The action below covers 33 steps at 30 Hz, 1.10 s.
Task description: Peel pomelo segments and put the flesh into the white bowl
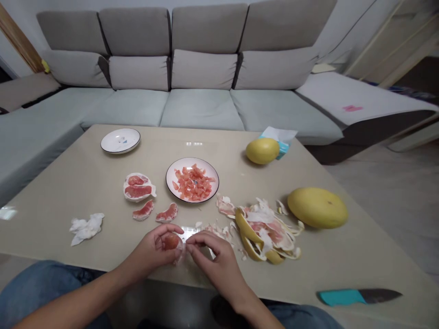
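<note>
At the near edge of the counter [51,205], I see from my distant post the left hand [156,244] curled around a red fruit segment [171,241], which it holds just above the surface. The right hand [217,258] is narrow: its thumb and index finger are close together, just beside the segment, but I cannot tell whether they pinch its thin skin. Beyond the hands, two loose segments [167,213] lie near a peeled piece of fruit [137,192] with red flesh and white skin. To the right of this piece stands a plate [172,171], and on it I see many small pieces of pulp [202,187]. A second plate [116,139] is farther back, on the left. On my right side there is a heap of yellow peel [252,237], and just beside it a large yellow fruit [317,208]. The knife [343,297] with turquoise handle lies near the front edge, its blade pointing to the right.
</note>
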Each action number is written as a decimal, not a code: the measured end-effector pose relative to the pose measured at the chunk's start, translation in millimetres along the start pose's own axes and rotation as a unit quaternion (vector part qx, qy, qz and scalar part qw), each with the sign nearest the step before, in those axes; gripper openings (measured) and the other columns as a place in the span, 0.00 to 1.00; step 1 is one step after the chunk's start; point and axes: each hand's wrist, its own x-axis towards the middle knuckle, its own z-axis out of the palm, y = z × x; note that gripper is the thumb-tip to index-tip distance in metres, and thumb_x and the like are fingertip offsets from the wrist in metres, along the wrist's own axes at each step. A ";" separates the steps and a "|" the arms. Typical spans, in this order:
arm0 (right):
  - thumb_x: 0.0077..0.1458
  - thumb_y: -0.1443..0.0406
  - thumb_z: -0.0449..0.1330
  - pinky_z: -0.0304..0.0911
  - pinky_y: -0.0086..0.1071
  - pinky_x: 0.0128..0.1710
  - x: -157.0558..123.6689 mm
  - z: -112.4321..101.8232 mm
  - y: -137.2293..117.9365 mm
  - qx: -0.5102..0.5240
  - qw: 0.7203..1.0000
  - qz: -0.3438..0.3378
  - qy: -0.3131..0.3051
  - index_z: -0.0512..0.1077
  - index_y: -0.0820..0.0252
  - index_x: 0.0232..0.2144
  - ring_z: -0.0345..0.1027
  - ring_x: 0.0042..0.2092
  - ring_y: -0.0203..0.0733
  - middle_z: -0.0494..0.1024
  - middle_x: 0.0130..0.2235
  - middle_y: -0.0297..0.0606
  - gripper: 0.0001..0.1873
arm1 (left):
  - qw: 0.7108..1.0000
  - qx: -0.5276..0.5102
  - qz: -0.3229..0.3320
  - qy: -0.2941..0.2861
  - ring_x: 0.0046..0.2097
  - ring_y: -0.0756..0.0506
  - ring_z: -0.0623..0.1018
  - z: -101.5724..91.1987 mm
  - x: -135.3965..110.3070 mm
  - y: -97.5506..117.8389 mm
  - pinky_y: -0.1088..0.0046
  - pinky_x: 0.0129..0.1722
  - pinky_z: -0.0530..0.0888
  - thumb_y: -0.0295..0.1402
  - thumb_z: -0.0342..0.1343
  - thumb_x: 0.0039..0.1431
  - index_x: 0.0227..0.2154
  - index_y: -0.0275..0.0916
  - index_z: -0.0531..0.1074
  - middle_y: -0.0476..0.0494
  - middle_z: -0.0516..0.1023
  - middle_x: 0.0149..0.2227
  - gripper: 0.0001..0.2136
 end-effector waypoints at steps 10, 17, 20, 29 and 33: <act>0.55 0.65 0.58 0.66 0.36 0.39 57.7 -30.0 18.8 -0.097 0.989 -0.044 0.105 0.76 0.57 0.33 0.71 0.36 0.43 0.78 0.35 0.40 0.06 | 0.995 -0.090 -0.019 0.032 0.43 0.46 0.78 -15.1 4.6 -2.5 0.68 0.48 0.71 0.34 0.64 0.53 0.44 0.39 0.72 0.43 0.78 0.40 0.15; 0.54 0.70 0.56 0.63 0.43 0.51 101.9 -34.1 32.5 -0.121 0.988 -0.041 0.085 0.78 0.57 0.36 0.73 0.47 0.48 0.81 0.43 0.42 0.12 | 0.995 -0.096 -0.026 0.027 0.50 0.43 0.77 -24.8 7.2 -3.7 0.66 0.53 0.70 0.34 0.66 0.51 0.45 0.38 0.72 0.41 0.77 0.47 0.18; 0.57 0.65 0.56 0.66 0.41 0.46 85.6 -35.6 23.7 -0.106 0.990 -0.016 0.094 0.77 0.58 0.37 0.73 0.44 0.47 0.81 0.42 0.43 0.10 | 0.996 -0.086 0.001 0.040 0.47 0.44 0.77 -24.8 8.1 -2.1 0.67 0.51 0.71 0.33 0.67 0.50 0.45 0.38 0.72 0.41 0.77 0.46 0.18; 0.53 0.51 0.63 0.65 0.35 0.43 14.7 8.3 3.9 0.212 0.952 0.173 -0.138 0.74 0.59 0.42 0.72 0.41 0.43 0.79 0.41 0.39 0.20 | 0.994 -0.025 0.082 0.074 0.42 0.45 0.77 -12.4 6.1 -1.2 0.72 0.44 0.71 0.34 0.68 0.47 0.42 0.39 0.72 0.45 0.79 0.37 0.19; 0.48 0.53 0.68 0.63 0.32 0.41 16.3 13.3 5.9 0.291 0.937 0.177 -0.081 0.74 0.58 0.35 0.71 0.38 0.39 0.77 0.35 0.34 0.17 | 0.991 0.014 0.106 0.083 0.41 0.45 0.76 -10.5 6.7 -6.1 0.72 0.43 0.71 0.33 0.69 0.46 0.41 0.39 0.72 0.46 0.77 0.35 0.19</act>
